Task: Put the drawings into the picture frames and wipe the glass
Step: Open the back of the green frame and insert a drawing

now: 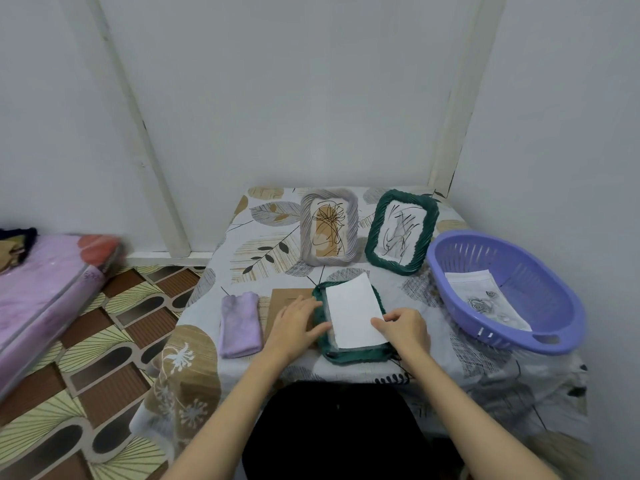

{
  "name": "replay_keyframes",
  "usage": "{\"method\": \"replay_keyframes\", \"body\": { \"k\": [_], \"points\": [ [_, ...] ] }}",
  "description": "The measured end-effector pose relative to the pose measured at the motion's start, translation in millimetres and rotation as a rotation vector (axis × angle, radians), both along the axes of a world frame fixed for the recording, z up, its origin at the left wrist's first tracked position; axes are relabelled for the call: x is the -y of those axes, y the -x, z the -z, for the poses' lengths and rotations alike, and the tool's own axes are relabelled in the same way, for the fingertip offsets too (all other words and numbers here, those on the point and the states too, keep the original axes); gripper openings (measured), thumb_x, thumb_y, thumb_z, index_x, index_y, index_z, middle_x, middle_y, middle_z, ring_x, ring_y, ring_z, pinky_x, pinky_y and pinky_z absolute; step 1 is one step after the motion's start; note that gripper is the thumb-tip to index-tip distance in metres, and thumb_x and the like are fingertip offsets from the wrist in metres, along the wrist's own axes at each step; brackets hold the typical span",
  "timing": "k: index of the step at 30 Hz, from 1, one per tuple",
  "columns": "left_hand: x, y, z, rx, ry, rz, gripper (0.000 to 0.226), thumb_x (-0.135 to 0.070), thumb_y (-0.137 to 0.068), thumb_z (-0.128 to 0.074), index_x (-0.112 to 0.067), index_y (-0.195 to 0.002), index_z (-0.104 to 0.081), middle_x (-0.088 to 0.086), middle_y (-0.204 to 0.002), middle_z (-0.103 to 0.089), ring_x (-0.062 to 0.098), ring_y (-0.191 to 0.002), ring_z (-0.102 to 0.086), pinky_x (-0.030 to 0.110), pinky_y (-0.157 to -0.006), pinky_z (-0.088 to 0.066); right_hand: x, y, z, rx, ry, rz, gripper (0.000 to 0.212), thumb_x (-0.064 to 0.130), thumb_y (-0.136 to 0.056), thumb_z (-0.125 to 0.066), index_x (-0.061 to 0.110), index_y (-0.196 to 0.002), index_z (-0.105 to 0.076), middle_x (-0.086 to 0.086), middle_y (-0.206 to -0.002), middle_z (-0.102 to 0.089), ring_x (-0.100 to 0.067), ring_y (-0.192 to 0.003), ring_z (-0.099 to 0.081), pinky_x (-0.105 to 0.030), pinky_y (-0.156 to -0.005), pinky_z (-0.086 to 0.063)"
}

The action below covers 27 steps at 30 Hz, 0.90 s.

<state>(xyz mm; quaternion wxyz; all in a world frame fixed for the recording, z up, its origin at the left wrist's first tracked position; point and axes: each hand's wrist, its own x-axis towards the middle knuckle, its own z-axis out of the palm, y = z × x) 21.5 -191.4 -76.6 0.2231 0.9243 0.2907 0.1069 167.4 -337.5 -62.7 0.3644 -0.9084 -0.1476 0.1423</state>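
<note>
A person is sitting at a small surface (460, 348) covered with a leaf-patterned cloth, working on a dark green picture frame (353, 353) that is lying face down just in front of them. A white sheet, the drawing (353, 311) with its blank back up, is lying tilted across the frame's open back. The left hand (298, 322) is resting flat, fingers spread and open, pressing on the frame's left edge. The right hand (403, 329) is pinching the sheet's lower right corner between thumb and fingers. The paper looks thin, light and easily creased, so it is probably best handled by its edges; the ropy frame looks stiff and should grip well at its rim. A brown backing board (282, 301) and a folded lilac cloth (239, 325) are lying to the left. Two filled frames, grey (352, 223) and green (427, 225), are standing behind, and a purple basket (561, 341) holding another drawing (485, 299) is sitting to the right.
</note>
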Motion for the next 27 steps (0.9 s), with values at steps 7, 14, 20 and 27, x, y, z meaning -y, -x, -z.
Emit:
{"method": "replay_keyframes", "body": {
  "k": [7,14,20,27],
  "points": [
    [14,-22,-8,0.262,0.23,-0.041,0.055,-0.03,-0.084,-0.064,-0.023,-0.134,-0.043,0.006,-0.141,-0.041,0.022,-0.134,-0.032,0.033,-0.109,-0.028,6,-3,-11,-0.002,-0.299,0.006,0.016,0.025,-0.078,-0.069,0.013,-0.086,-0.074,-0.005,-0.086,-0.073,-0.025,-0.088,-0.065,-0.033,-0.082,-0.048],
    [36,-62,-42,0.58,0.93,-0.079,0.059,0.006,-0.079,-0.063,-0.018,-0.129,-0.045,0.014,-0.126,-0.051,0.031,-0.105,-0.059,0.033,-0.076,-0.058,26,-27,-53,0.101,-0.405,-0.161,0.024,0.02,-0.08,-0.069,0.007,-0.101,-0.069,-0.008,-0.092,-0.068,-0.013,-0.078,-0.058,-0.027,-0.072,-0.047],
    [52,-93,-38,0.471,0.789,0.001,0.062,0.008,-0.078,-0.062,-0.014,-0.134,-0.043,0.007,-0.129,-0.049,0.022,-0.097,-0.061,0.022,-0.072,-0.056,77,-65,-53,0.476,0.261,-0.315,0.039,0.036,-0.088,-0.054,0.037,-0.127,-0.05,-0.005,-0.132,-0.048,-0.027,-0.116,-0.046,-0.04,-0.096,-0.04],
    [66,-135,-15,0.104,0.436,0.119,0.07,-0.012,-0.075,-0.072,-0.019,-0.138,-0.04,0.006,-0.137,-0.049,0.02,-0.116,-0.051,0.034,-0.102,-0.042,101,-92,-65,0.337,-0.062,-0.325,0.041,0.017,-0.089,-0.054,0.033,-0.126,-0.054,-0.002,-0.117,-0.065,-0.02,-0.087,-0.06,-0.032,-0.073,-0.049]
  ]
}}
